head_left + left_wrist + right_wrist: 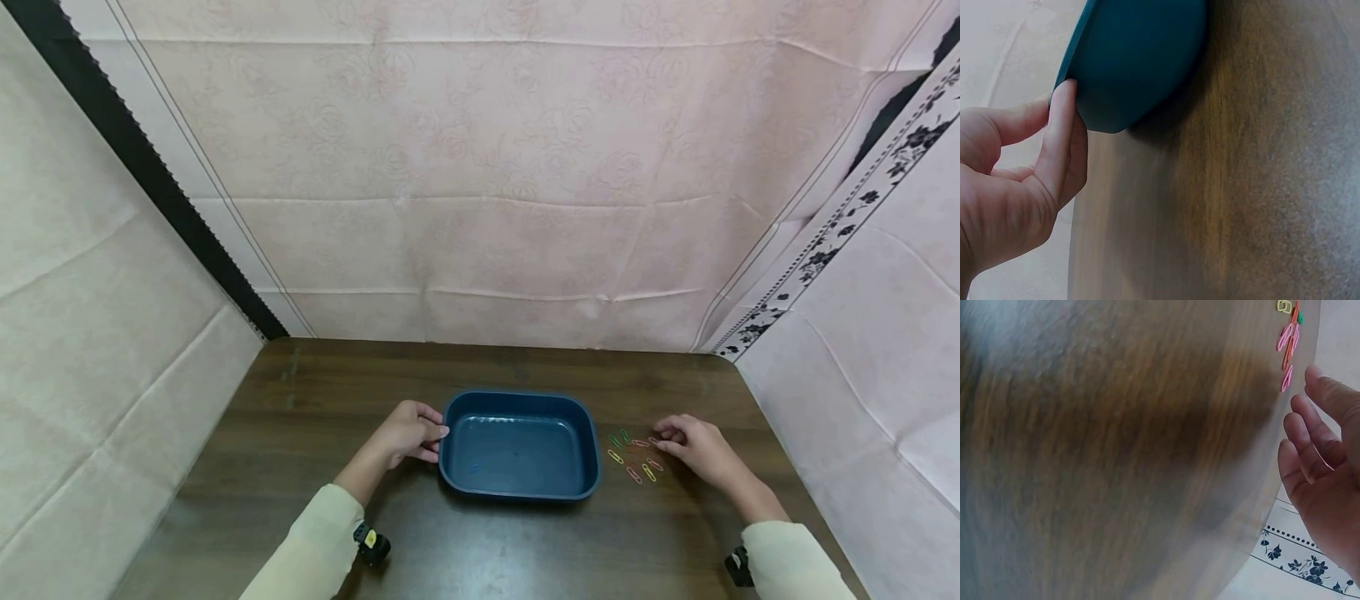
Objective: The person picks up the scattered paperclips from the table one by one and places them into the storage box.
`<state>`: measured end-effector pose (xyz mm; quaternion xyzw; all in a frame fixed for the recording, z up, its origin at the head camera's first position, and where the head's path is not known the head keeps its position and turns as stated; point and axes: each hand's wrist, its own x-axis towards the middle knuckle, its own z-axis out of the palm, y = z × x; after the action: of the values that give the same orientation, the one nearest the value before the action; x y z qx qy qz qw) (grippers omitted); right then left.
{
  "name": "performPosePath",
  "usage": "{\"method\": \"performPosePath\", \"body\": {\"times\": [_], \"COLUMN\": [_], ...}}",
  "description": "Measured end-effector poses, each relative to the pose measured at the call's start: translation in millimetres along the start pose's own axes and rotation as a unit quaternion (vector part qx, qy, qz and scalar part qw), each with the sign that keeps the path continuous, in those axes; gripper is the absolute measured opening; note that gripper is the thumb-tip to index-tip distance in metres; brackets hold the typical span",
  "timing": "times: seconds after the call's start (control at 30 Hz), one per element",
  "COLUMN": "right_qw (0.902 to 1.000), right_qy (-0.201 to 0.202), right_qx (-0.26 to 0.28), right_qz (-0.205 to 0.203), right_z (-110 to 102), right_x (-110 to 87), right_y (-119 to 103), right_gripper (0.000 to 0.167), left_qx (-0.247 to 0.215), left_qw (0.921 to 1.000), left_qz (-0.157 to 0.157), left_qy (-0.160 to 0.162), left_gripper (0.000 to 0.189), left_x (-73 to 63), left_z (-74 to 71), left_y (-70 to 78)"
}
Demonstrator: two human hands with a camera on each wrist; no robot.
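Note:
A dark blue rectangular plastic tray (pixel 517 492) lies on the table in the head view. My left hand (pixel 412 432) pinches its left rim between thumb and fingers; the left wrist view shows the fingertips (pixel 1067 90) on the outer wall. Inside the tray, near its lower left corner, is a small brighter blue shape (pixel 474 468). To the right of the tray lie several coloured paper clips, among them a yellow paper clip (pixel 615 457) and a pink paper clip (pixel 1287 378). My right hand (pixel 696 448) hovers at their right side, fingers loosely bent, with nothing held.
The brown wooden table (pixel 315 467) has a pale patterned cloth (pixel 487 250) hanging behind it. More cloth (pixel 885 375) with a black floral border stands along the right side, and pale cloth with a black strip (pixel 187 225) on the left.

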<state>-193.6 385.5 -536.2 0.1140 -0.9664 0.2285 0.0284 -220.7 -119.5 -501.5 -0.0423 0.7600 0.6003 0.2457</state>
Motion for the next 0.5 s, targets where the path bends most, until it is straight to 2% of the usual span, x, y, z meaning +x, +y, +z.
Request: {"method": "performPosePath", "body": {"times": [0.23, 0.5], "right_qw": [1.0000, 0.9998], "right_qy": [-0.008, -0.014], "right_qx": [-0.006, -0.011], "right_qz": [0.000, 0.005], "right_z": [4.0, 7.0], "right_x": [1.8, 4.6], "right_y": [5.9, 5.4], "right_gripper": [0.010, 0.010], "left_qx": [0.001, -0.001], "left_qw": [1.0000, 1.0000], "left_qz": [-0.003, -0.005], "left_qy": [0.000, 0.001], "left_gripper": [0.025, 0.024], "left_x": [0.4, 1.9], "left_z": [0.2, -0.1], "left_y": [0.1, -0.9]}}
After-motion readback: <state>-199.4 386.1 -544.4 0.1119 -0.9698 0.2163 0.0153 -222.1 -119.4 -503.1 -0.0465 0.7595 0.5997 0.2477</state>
